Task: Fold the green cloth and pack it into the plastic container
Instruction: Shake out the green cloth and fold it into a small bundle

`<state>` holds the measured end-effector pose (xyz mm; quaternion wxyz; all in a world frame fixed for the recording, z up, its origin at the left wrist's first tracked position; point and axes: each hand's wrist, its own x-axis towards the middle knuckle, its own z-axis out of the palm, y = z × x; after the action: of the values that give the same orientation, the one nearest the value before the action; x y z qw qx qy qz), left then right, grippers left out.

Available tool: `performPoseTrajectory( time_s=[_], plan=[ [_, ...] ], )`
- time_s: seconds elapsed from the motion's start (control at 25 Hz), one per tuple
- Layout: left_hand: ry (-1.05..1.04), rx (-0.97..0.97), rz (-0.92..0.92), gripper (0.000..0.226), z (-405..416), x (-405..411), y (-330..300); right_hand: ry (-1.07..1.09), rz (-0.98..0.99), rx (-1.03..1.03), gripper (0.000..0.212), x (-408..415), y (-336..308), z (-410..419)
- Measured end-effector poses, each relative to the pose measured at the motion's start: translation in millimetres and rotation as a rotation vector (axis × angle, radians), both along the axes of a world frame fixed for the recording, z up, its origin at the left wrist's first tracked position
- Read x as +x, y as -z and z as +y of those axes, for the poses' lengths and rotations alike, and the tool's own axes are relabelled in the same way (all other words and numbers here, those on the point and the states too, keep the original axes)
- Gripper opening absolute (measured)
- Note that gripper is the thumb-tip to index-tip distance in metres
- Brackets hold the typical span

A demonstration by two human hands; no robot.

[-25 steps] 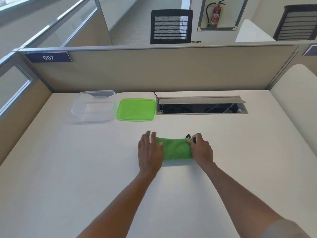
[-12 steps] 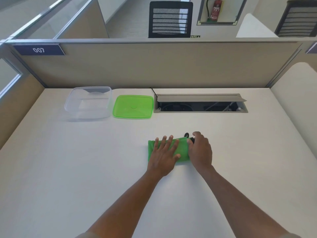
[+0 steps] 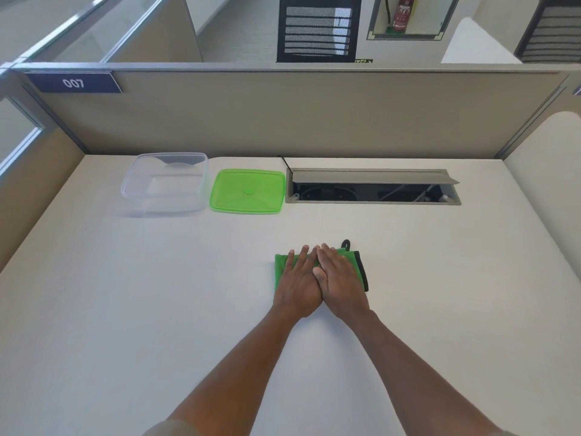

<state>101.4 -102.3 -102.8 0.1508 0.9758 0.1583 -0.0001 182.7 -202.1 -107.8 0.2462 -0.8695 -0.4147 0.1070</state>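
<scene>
The green cloth (image 3: 280, 266) lies folded into a small rectangle on the white desk (image 3: 125, 294), with a dark edge and a black loop at its right end. My left hand (image 3: 298, 283) rests flat on its left half, fingers spread. My right hand (image 3: 341, 278) lies flat on the right half, side by side with the left and touching it. Most of the cloth is hidden under both palms. The clear plastic container (image 3: 165, 180) stands open at the far left of the desk, well away from my hands.
A green lid (image 3: 248, 191) lies flat just right of the container. An open cable hatch (image 3: 374, 187) is sunk into the desk at the back. Beige partition walls close off the back and both sides.
My right hand slid left from the cloth's right end onto its top. My left hand stays flat on the cloth, now pressed against the right hand. The cloth's dark right edge shows.
</scene>
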Motion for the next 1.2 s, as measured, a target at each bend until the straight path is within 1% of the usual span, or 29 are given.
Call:
performPoseTrajectory(
  time_s=[0.16,0.32,0.44,0.52,0.6,0.68,0.76,0.84,0.88,0.96,1.04,1.2],
  plan=[
    [-0.019,0.0,-0.04,0.06,0,-2,1,0.055,-0.06,-0.041,0.054,-4,1,1],
    [-0.1,0.053,-0.018,0.06,-4,-5,5,0.075,-0.102,-0.14,0.067,-4,3,-3],
    [-0.162,0.047,0.001,0.059,-2,-9,6,0.062,-0.156,-0.175,0.074,-5,3,-3],
    [-0.217,0.037,0.015,0.059,4,-12,5,0.056,-0.198,-0.205,0.069,-5,3,-5],
    [-0.314,-0.014,0.033,0.06,13,-17,5,0.067,-0.208,-0.226,0.062,-5,2,-6],
    [-0.447,-0.131,0.064,0.066,20,-22,4,0.099,-0.196,-0.237,0.061,-6,0,-6],
    [-0.58,-0.252,0.073,0.077,22,-27,1,0.159,-0.161,-0.24,0.065,-6,-2,-7],
    [-0.687,-0.238,0.073,0.085,17,-26,-6,0.253,-0.083,-0.21,0.073,-5,-4,-12],
    [-0.742,-0.194,0.08,0.084,14,-25,-10,0.311,-0.03,-0.184,0.078,-3,-6,-15],
    [-0.835,-0.157,0.103,0.072,10,-25,-17,0.427,0.071,-0.112,0.088,1,-11,-19],
    [-0.886,-0.23,0.135,0.065,9,-24,-21,0.513,0.105,-0.079,0.089,2,-16,-20],
    [-0.956,-0.453,0.12,0.06,11,-21,-24,0.614,0.119,-0.133,0.079,-5,-23,-15]
  ],
)
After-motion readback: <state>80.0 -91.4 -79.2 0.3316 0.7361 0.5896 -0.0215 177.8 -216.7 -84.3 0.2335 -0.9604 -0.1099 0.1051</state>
